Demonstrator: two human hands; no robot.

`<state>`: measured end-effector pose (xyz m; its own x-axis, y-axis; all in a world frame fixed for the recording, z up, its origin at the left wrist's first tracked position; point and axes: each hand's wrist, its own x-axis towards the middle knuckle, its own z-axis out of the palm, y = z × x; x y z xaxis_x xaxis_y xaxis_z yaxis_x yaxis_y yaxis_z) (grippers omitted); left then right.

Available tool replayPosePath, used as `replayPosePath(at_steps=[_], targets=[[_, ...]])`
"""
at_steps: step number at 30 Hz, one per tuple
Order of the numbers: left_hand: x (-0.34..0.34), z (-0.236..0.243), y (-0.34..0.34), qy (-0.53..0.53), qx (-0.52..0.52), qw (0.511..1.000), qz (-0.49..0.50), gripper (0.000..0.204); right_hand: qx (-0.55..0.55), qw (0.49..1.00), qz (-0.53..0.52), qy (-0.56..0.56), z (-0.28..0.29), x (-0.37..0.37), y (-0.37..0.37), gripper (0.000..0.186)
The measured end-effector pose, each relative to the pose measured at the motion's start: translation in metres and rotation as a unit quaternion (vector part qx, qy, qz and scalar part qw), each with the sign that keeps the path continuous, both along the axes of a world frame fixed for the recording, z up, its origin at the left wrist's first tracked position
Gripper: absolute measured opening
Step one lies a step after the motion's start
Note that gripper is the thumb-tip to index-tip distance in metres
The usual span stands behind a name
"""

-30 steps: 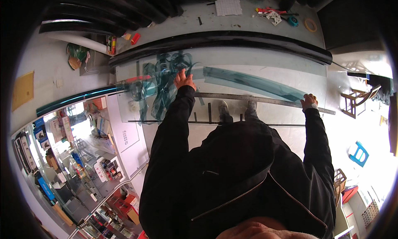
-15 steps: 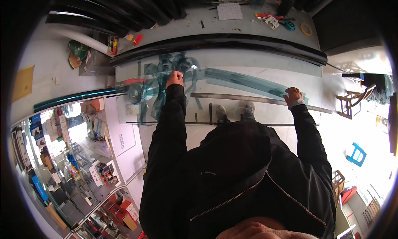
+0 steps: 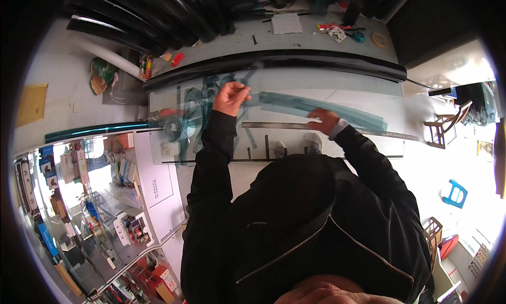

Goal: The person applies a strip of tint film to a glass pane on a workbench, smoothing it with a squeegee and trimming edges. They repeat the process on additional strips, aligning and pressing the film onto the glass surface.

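My left hand (image 3: 230, 97) is raised over a tangle of blue-green film strips (image 3: 208, 106) on the left of the glass tabletop (image 3: 337, 90). Its thumb and fingers are pinched together; whatever they may hold is too small to tell. Over a long flat metal straightedge (image 3: 274, 125), my right hand (image 3: 324, 122) hovers with its fingers loosely curved and apart, nothing seen in it. Just beyond that hand, long flat blue-green film strips (image 3: 295, 105) lie slanting across the glass, their right ends near the straightedge.
A long black film roll (image 3: 274, 59) spans the glass behind my hands. Farther back are a gridded white sheet (image 3: 287, 23), a teal tape measure (image 3: 358, 36) and a tape ring (image 3: 379, 39). More dark rolls (image 3: 142, 19) are stacked at the far left. A wooden chair (image 3: 448, 125) stands at right.
My right hand has left the right end of the flat film strips and moved left over the straightedge. My left hand has shifted slightly right and turned, still pinched. The view has tilted a little.
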<state>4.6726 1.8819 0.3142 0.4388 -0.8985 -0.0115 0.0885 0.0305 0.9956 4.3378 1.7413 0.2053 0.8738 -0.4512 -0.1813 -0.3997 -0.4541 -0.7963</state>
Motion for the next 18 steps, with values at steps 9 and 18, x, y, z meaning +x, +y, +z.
replayPosePath(at_steps=[9, 18], targets=[[-0.137, 0.044, -0.030, 0.013, 0.070, 0.972, -0.225, 0.010, 0.195, 0.951, -0.048, -0.235, 0.074, 0.051, 0.052, 0.045], [-0.131, -0.013, -0.031, -0.141, -0.056, 0.961, -0.230, 0.071, 0.527, 0.753, -0.203, -0.336, 0.092, 0.020, 0.035, 0.033]])
